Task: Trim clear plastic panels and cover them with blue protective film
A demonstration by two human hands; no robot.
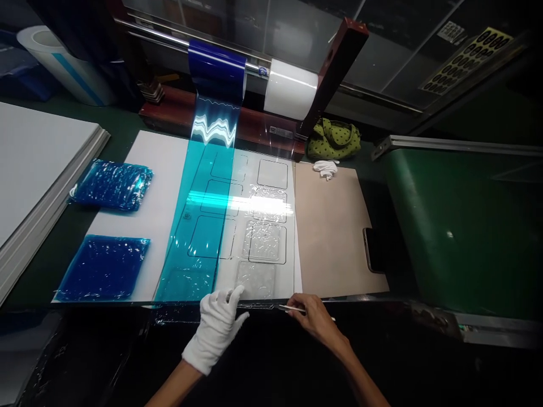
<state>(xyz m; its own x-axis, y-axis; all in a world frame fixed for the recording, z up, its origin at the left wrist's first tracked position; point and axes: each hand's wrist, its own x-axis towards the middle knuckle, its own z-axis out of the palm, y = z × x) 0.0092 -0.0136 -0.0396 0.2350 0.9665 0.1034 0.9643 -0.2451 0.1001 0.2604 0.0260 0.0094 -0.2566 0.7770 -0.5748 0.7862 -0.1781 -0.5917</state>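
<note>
Our left hand (pixel 218 325), in a white glove, lies open and flat at the near edge of the tabletop (pixel 63 237), its spread fingertips touching the nearest clear square (pixel 255 280) of crinkled film. Our right hand (pixel 316 317), bare, is pinched shut on a thin tool (pixel 292 308) whose tip points along that same edge toward the gloved hand; the two hands are near each other but apart. The square belongs to a cut sheet (pixel 271 169) marked with outlined squares, lying between a white board (pixel 148 169) and a brown paper sheet (pixel 335 226). A blue film strip (pixel 199 226) runs down from the blue roll (pixel 217 68) and covers the sheet's left column. As for what is done, we judge that a good part is: two piles of blue pieces (pixel 111 183) (pixel 102 267) lie on the white board, well apart from the hands. In the right column the far square looks flat and smooth, while the nearer ones look wrinkled, as if loosened. The left column shows only outlines under the blue strip and looks untouched to us, though we cannot tell for sure through the film.
</note>
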